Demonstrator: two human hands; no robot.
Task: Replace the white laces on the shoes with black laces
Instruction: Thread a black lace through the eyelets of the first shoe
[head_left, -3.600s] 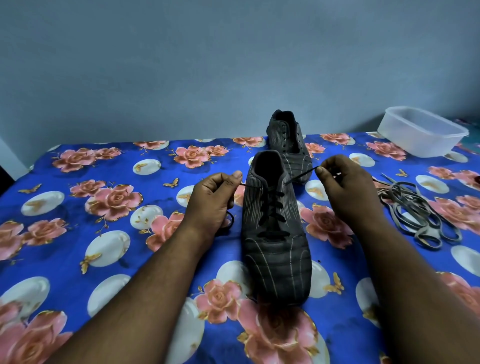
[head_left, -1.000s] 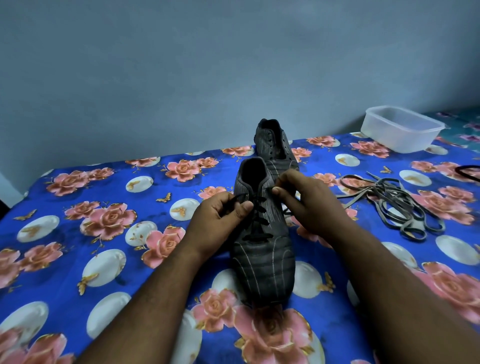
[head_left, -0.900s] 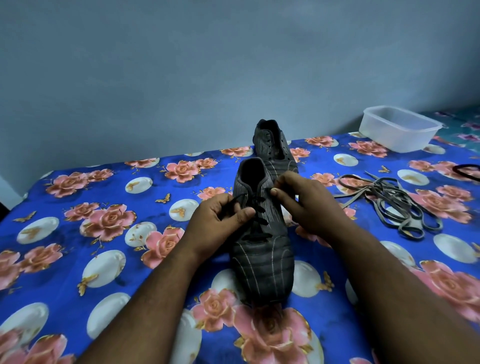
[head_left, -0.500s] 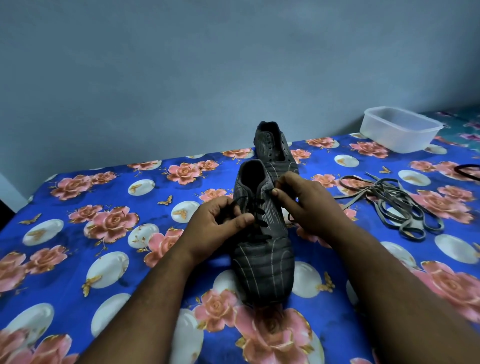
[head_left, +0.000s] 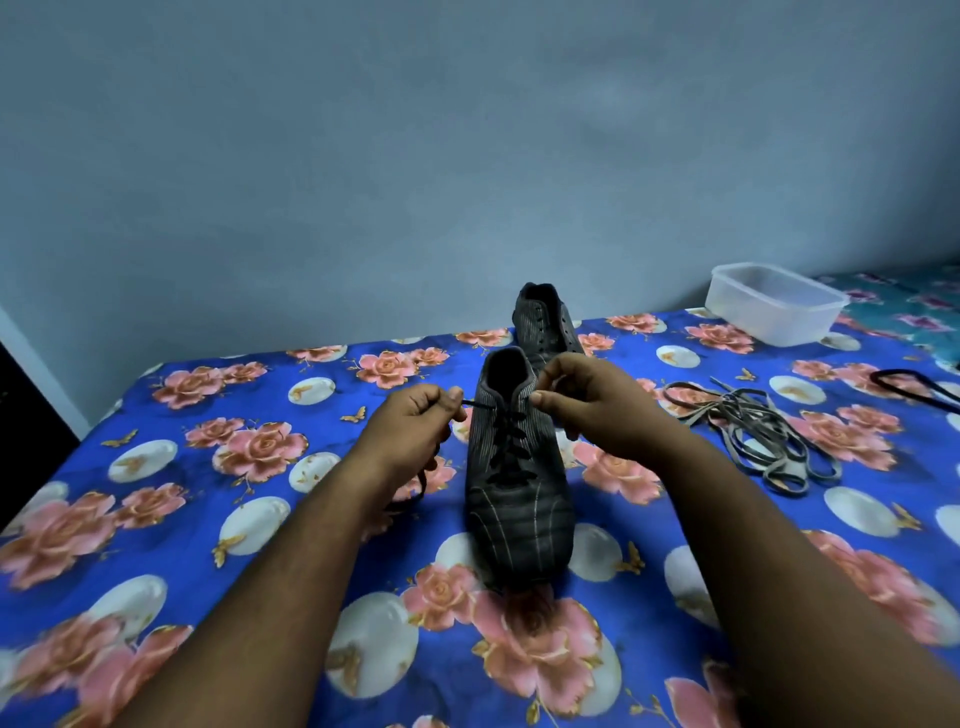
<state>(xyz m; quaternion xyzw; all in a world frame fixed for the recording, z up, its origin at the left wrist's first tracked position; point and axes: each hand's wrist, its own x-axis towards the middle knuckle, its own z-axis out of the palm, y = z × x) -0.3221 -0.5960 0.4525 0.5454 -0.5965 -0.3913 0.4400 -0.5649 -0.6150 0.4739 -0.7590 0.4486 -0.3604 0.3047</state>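
A dark grey striped shoe is seen at the middle of the blue floral-covered surface, threaded with a black lace. One lace end is pinched by the left hand; the shoe's collar is gripped by the right hand. A pile of pale flat laces is seen toward the right edge, a second dark shoe by the far edge

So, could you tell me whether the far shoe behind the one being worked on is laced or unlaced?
Unlaced, as far as shows: the far shoe has bare eyelets and no lace across its open tongue, though the hands hide its front.
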